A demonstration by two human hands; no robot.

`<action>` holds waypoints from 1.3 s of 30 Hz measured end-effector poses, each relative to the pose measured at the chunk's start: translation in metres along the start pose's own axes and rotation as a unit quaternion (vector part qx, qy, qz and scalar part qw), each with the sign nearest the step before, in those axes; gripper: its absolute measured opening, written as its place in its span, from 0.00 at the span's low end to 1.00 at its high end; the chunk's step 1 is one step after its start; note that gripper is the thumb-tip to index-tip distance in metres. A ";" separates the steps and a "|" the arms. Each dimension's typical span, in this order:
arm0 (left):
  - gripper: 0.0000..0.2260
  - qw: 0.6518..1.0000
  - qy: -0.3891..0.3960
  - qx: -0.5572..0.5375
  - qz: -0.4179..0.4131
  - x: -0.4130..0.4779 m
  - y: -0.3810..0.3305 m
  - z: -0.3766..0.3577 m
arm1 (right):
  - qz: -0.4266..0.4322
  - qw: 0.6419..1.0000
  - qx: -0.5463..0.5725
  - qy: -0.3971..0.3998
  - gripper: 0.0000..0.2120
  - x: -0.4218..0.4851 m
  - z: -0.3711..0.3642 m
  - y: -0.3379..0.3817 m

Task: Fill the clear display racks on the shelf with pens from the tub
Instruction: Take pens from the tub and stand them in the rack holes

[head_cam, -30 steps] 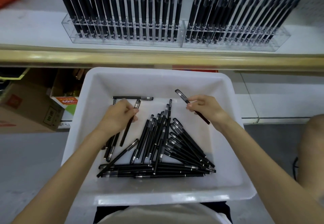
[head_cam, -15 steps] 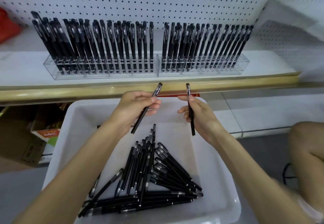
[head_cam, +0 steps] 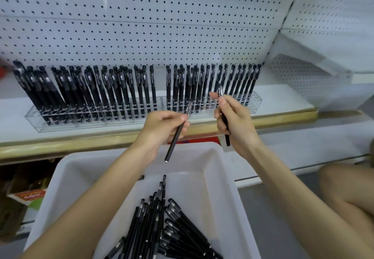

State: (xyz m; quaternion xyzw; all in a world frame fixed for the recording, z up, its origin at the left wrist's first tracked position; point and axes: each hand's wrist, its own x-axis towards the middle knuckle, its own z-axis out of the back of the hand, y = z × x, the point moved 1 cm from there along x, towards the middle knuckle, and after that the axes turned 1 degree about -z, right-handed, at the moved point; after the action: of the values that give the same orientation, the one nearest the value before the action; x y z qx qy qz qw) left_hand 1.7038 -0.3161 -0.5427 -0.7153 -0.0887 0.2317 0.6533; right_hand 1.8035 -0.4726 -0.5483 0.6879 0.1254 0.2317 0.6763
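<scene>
I'm mid-carry, one pen in each hand, both raised above the tub (head_cam: pixel 214 169) toward the shelf (head_cam: pixel 283 104). The left rack (head_cam: pixel 60 122) looks packed with black pens standing tilted. My left hand (head_cam: pixel 162 129) pinches its pen (head_cam: pixel 175 139) between thumb and fingers, slanted with the upper end toward the racks. My right hand (head_cam: pixel 236 121) has its fingers curled round the second pen (head_cam: pixel 226 131), nearly upright, just before the right rack (head_cam: pixel 253 101). Next, I judge, each pen needs a free slot and a straight drop in; which slots are free I cannot tell. More slim black spare pens (head_cam: pixel 153 228) lie heaped in the tub — plenty left
</scene>
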 end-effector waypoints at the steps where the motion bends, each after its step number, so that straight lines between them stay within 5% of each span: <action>1: 0.05 1.000 0.003 0.010 -0.004 0.002 -0.002 0.000 | 0.010 1.000 -0.012 0.001 0.16 0.004 0.002 0.001; 9: 0.11 0.999 0.026 0.022 -0.005 0.021 -0.022 -0.001 | 0.071 0.976 -0.206 0.018 0.13 0.047 0.014 0.025; 15: 0.16 0.994 0.054 0.083 -0.036 0.028 -0.022 -0.002 | 0.099 0.966 -0.237 0.015 0.09 0.072 0.017 0.037; 22: 0.04 0.992 0.025 0.090 -0.084 0.034 -0.019 -0.001 | 0.138 0.941 -0.308 -0.023 0.13 0.086 0.022 0.042; 39: 0.06 0.991 0.009 0.087 -0.097 0.045 -0.015 0.005 | 0.217 0.926 -0.292 -0.098 0.16 0.092 0.013 0.021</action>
State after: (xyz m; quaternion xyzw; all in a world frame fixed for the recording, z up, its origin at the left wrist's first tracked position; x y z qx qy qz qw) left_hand 1.7435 -0.2907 -0.5377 -0.6461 -0.1314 0.1674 0.7330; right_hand 1.8864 -0.4401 -0.5138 0.4893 -0.1672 0.3303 0.7896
